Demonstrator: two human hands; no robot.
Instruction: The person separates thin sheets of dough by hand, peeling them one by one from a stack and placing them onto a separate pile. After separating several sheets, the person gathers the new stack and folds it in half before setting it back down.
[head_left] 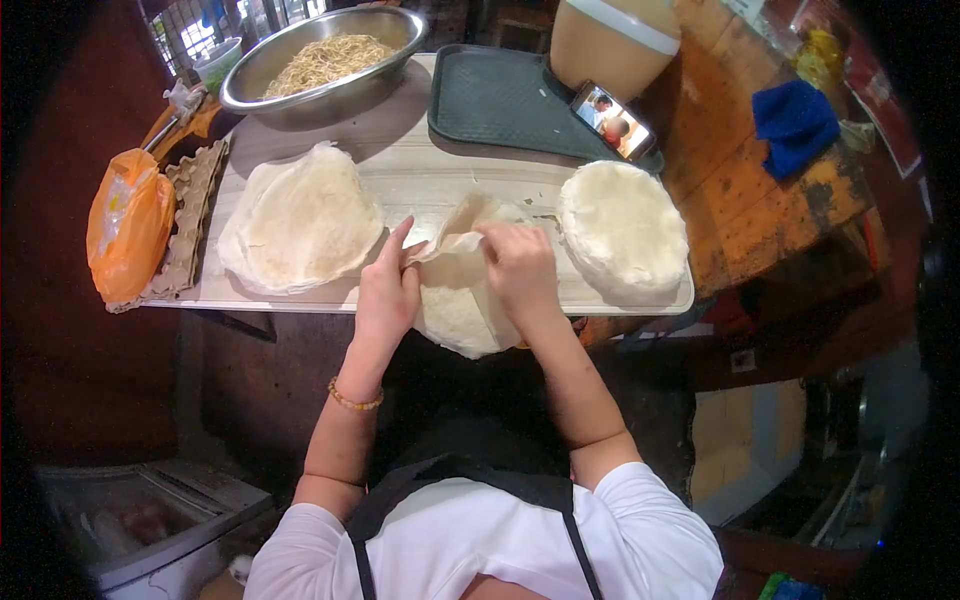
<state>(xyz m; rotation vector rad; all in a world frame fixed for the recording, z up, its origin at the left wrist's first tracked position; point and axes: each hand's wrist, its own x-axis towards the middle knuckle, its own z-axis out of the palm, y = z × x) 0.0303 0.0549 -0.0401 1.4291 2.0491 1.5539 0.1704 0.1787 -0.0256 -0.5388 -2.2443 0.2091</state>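
A thin, pale, translucent wrapper sheet (465, 218) is lifted and partly folded between my two hands. My left hand (388, 288) pinches its left edge, with one finger pointing up. My right hand (522, 265) is closed on its upper right edge. Under it lies a small stack of wrappers (450, 322) at the table's near edge, partly hanging over and partly hidden by the raised sheet. To the left is a wide stack of wrappers (300, 220) with uneven edges. A thicker round stack of wrappers (624, 228) sits to the right of my right hand.
Behind the stacks stand a steel bowl (400, 45) of shredded filling, a dark tray (490, 95), a lit phone (614, 122) and a beige bucket (610, 55). An orange bag (125, 225) rests on an egg carton (190, 215) at left. A blue cloth (795, 125) lies right.
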